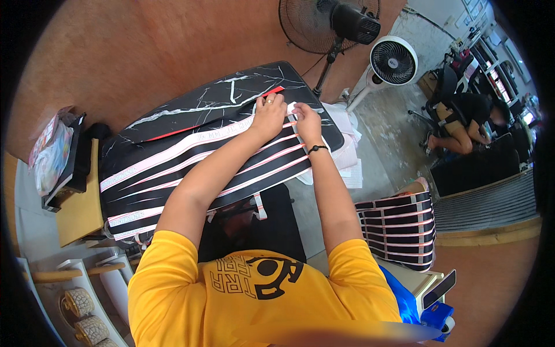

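On a black marble-patterned table (191, 101) lies a black sheet (173, 173) crossed lengthwise by several white strips (225, 166) with thin orange lines. My left hand (270, 118), wearing a ring, rests at the sheet's far right part with its fingers drawn together; what lies under the fingertips is hidden. Just right of it, my right hand (308, 124) pinches the white end of a strip (292, 108) at the sheet's right edge. A long red-and-black strip (191, 128) runs along the sheet's far side, its red tip just beyond my left fingers.
Two fans, a black one (355, 24) and a white one (393, 60), stand beyond the table. White papers (347, 147) hang past its right end. A similar black-and-white striped stack (399, 228) lies at right. Another person (471, 115) sits at the far right.
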### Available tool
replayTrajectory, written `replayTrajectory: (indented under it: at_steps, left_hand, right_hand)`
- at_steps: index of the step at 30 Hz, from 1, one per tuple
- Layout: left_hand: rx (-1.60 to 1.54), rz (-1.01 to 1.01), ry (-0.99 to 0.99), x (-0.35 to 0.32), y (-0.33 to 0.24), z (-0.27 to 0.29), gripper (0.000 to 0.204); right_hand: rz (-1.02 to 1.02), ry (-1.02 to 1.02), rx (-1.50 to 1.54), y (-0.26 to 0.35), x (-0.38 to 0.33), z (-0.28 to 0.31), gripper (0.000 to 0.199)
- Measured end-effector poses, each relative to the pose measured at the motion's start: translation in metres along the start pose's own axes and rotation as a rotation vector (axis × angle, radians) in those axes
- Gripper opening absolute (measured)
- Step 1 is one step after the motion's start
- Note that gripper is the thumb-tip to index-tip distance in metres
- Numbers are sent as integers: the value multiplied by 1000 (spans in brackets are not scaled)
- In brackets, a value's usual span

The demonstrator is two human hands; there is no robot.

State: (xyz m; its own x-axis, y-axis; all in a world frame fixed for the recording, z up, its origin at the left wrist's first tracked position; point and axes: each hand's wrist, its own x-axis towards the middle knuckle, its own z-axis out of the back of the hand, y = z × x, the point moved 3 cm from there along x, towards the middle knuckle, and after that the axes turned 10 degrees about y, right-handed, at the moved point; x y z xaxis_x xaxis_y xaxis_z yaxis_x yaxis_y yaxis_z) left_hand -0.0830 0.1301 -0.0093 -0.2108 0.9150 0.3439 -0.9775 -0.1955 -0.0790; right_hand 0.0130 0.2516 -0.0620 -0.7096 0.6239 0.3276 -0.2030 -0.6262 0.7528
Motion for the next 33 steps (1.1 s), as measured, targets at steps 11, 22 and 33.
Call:
replayTrajectory:
  at_steps: [11, 22, 33]
  left_hand:
    - [-156, 142, -64, -37, -10, 30, 11]
    - [-70, 104, -43, -43, -34, 20, 19]
    - [-347, 358, -107, -81, -26, -3, 14]
  right_hand:
    - [30, -6, 347, 10, -11, 14, 24]
    - [13, 0, -43, 15, -15, 9, 16]
    - [-58, 270, 474, 3, -13, 22, 19]
